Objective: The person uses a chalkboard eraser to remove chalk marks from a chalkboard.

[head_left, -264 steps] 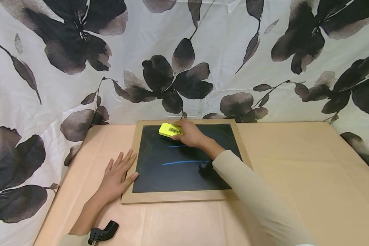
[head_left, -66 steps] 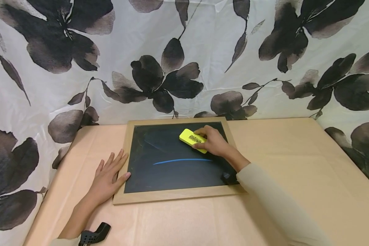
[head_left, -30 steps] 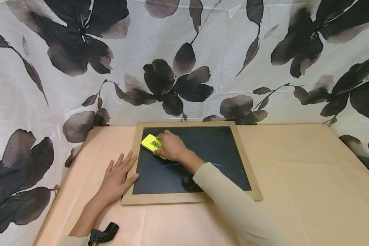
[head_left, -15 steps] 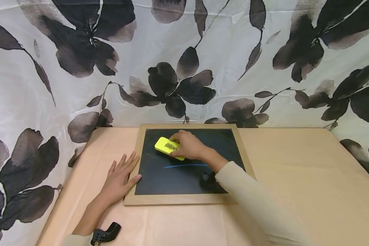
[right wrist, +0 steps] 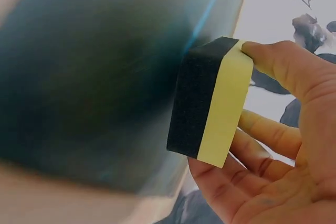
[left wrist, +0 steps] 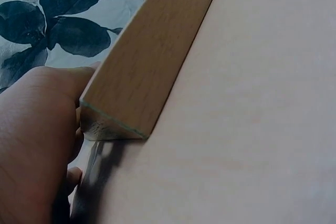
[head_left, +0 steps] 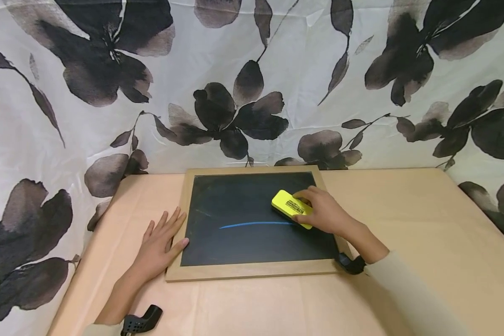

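Observation:
A small blackboard point(head_left: 231, 247) in a pale wooden frame point(head_left: 252, 270) lies on the table, with one blue line point(head_left: 252, 223) across its middle. My right hand point(head_left: 329, 212) grips a yellow eraser point(head_left: 287, 205) at the board's right part, over the line's right end. The right wrist view shows the eraser's black felt side point(right wrist: 197, 98) facing the board, thumb and fingers on its yellow body. My left hand point(head_left: 157, 247) rests with straight, spread fingers against the frame's left side. In the left wrist view, that hand point(left wrist: 39, 129) is beside the frame's corner.
A peach-coloured cover point(head_left: 407, 224) lies over the table on both sides of the board. Behind it hangs a white cloth point(head_left: 302, 60) with dark flowers. Black wrist devices sit at the left wrist point(head_left: 143, 320) and the right wrist point(head_left: 350, 263).
A short upper blue line seen 8.8 s ago is gone. My right hand has swept the eraser left, then back right across the board. The left hand has stayed at the frame.

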`<state>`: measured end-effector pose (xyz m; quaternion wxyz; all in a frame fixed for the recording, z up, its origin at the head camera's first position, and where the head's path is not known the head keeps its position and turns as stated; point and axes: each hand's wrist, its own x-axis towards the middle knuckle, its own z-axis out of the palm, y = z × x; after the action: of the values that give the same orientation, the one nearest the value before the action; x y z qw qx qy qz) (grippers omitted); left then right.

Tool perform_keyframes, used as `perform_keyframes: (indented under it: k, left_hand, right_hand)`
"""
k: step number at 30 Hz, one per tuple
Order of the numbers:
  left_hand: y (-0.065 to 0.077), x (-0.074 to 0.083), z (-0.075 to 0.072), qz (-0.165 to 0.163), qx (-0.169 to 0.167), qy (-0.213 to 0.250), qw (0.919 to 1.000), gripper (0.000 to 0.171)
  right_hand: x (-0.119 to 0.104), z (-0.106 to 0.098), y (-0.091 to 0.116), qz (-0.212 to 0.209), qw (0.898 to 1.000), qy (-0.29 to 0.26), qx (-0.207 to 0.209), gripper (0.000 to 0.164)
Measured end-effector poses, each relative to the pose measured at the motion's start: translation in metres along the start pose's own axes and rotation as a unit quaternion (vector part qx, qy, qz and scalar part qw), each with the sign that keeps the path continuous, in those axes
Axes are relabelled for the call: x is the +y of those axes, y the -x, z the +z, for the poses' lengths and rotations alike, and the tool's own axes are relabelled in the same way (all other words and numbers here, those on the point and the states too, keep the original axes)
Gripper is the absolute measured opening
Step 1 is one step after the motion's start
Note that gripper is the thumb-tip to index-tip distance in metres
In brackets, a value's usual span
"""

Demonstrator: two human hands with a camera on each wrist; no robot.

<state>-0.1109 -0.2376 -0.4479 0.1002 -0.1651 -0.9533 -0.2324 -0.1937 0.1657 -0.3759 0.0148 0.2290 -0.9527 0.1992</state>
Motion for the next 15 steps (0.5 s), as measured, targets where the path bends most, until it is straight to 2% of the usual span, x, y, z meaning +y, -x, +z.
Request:
perform_keyframes:
  k: [6,15]
  left_hand:
    - [0.000,0.001,-0.002,-0.003,0.000,0.005,1.0000,0.065]
    - [-0.001,0.001,0.000,-0.003,-0.002,0.005,1.0000,0.065]
  right_hand:
    - [0.011,-0.004,0.023,0.018,1.000,-0.012,-0.005,0.059]
    - [0.014,-0.003,0.034,0.023,1.000,-0.017,-0.013,0.059]
